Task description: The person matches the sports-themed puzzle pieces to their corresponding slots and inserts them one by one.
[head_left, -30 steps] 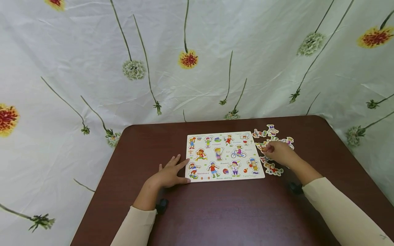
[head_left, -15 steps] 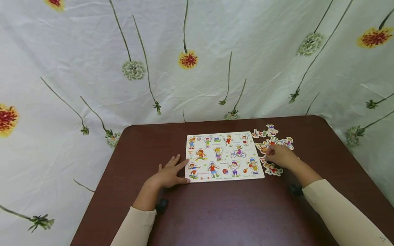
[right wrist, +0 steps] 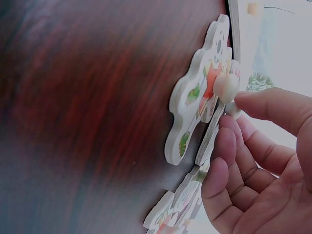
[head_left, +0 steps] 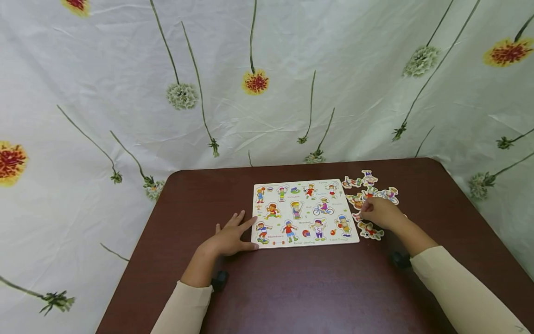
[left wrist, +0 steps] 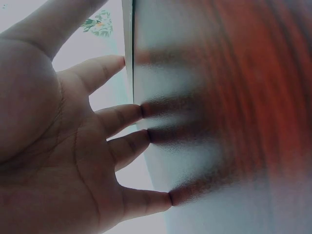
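here, a flat white puzzle board (head_left: 305, 213) printed with cartoon sport figures lies on a glossy dark wooden table (head_left: 317, 287). the left hand (head_left: 228, 238) rests flat beside the board's left edge, fingers straight and spread, fingertips (left wrist: 141, 111) touching the tabletop, holding nothing. right of the board lies a cluster of thick, wavy-edged cutout pieces (head_left: 369, 185). the right hand (head_left: 381, 213) sits over the cluster, curled fingers at a small round peg (right wrist: 225, 87) on 1 piece (right wrist: 197, 102); whether it pinches the peg i cannot tell.

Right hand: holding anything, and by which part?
The right hand reaches among the loose puzzle pieces; its fingertips are at a piece's edge near a small knob, but a closed grip cannot be told.
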Available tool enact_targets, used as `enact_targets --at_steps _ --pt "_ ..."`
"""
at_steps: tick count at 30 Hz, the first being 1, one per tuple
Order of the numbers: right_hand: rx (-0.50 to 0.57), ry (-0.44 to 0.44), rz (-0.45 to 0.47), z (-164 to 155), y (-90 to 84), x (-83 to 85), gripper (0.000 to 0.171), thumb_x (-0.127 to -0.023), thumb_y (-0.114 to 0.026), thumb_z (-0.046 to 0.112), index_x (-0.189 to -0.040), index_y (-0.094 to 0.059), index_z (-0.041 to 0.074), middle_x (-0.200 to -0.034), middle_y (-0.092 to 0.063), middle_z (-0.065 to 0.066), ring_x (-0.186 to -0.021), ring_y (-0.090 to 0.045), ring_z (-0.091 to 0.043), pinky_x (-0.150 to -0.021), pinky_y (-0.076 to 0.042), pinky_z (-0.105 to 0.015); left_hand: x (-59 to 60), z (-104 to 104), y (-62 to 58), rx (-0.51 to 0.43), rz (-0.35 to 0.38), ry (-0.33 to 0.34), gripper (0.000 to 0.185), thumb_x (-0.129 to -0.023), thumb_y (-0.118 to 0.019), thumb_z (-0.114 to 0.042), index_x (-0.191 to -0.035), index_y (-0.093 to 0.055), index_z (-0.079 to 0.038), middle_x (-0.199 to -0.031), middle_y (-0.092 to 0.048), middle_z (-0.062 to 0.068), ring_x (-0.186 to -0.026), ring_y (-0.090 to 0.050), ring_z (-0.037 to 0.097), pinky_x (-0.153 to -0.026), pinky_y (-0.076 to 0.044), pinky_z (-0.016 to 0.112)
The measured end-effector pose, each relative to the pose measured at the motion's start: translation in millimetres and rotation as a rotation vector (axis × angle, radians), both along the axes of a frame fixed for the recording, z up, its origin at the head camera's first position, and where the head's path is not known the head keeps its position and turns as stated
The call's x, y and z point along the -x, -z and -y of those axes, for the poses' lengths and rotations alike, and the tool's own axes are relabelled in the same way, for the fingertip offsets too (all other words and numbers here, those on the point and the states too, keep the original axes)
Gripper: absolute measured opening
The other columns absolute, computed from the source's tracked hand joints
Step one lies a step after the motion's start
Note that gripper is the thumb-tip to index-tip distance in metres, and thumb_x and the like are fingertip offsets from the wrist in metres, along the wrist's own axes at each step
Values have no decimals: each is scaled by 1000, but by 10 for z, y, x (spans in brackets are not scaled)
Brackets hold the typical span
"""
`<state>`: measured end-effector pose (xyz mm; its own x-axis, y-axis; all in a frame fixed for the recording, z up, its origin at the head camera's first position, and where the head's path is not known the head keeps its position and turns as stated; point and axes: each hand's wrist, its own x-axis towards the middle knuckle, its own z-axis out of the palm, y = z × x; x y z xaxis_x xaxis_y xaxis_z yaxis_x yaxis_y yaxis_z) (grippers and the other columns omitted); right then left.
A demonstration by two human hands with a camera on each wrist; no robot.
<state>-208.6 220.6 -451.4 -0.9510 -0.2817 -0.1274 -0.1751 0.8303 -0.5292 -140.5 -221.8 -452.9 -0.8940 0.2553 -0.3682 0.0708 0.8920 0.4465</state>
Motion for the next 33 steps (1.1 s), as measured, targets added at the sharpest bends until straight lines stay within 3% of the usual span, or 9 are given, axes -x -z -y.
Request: enact_targets --at_steps 19,33 --pt "69 45 -5 31 -35 8 12 -92 -68 15 -90 -65 3 -83 -67 -9 -73 -57 -17 -64 -44 -30 -9 -9 11 8 10 -2 87 -89 -75 -48 -161 -29 -29 -171 -8 15 -159 -4 38 -116 -1 78" --pt "110 72 -6 296 -114 162 13 -95 -65 16 -101 -65 4 -93 -64 -11 -81 -57 -21 -68 -43 -30 2 3 4 6 8 2 87 -89 -74 -49 -161 -29 -29 -172 -7 15 -159 -4 38 -116 -1 78"
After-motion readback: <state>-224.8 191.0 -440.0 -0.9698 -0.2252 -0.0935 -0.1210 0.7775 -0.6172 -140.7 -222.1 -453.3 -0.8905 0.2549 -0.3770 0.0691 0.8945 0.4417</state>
